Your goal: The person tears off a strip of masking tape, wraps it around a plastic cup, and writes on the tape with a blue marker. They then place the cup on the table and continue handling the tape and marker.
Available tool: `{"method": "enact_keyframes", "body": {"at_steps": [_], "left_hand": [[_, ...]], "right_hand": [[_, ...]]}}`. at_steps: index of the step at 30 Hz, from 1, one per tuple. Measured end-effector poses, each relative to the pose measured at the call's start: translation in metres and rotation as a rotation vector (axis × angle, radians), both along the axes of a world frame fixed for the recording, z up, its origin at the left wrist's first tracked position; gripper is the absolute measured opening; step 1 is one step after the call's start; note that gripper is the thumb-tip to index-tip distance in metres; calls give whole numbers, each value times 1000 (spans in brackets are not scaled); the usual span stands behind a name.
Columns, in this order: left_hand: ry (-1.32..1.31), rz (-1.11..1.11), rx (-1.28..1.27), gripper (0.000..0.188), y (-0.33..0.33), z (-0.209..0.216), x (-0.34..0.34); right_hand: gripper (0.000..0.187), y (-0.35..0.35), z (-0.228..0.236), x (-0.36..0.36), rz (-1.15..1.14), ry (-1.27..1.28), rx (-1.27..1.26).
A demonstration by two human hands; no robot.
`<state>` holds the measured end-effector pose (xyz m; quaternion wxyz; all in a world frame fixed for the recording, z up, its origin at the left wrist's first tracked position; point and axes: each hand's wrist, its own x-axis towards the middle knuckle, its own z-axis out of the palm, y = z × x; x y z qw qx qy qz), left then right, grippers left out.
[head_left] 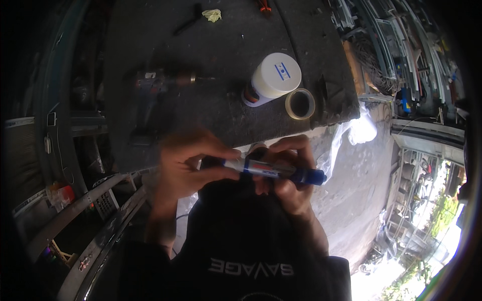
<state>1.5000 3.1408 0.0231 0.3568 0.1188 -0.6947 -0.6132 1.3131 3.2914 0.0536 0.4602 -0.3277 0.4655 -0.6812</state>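
A broad, dark-topped workbench (226, 45) fills the upper middle of the view, its surface scuffed and dusty. Pale concrete floor (361, 195) shows beyond its near right corner, brightly lit toward the lower right. Long metal profiles (414, 60) lie stacked at the upper right, with a coil of wire (374, 65) nearer the bench. The person's black shirt (236, 226), pale lettering across it, takes up the lower middle.

Both bare hands meet in front of the torso, just short of the bench's near edge. The left hand (193, 158) is closed in a pinch, thumb below and fingers above; the right hand (292, 159) has its fingers curled round. Both grip the same thing — a blue-and-white marker pen (263, 168), held nearly level, its blue end pointing right and slightly downward in view.

On the bench, a cordless drill (150, 83) lies in shadow at the left, its bit pointing right. A white tub with a round lid (281, 75) stands at the right, and a roll of tape (288, 111) lies just beside it. Near the far edge sits a crumpled, yellowish wad (212, 15) — paper or cloth, I cannot tell which.
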Motion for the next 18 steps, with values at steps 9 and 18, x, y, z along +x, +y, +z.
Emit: {"method": "enact_keyframes", "body": {"at_steps": [9,18], "left_hand": [[-58,149,-208,32,28,1,23],[-327,430,52,31,13,-44,41]], "right_hand": [[24,8,12,8,-372,-92,257],[38,55,1,-60,-600,60,-106]]}}
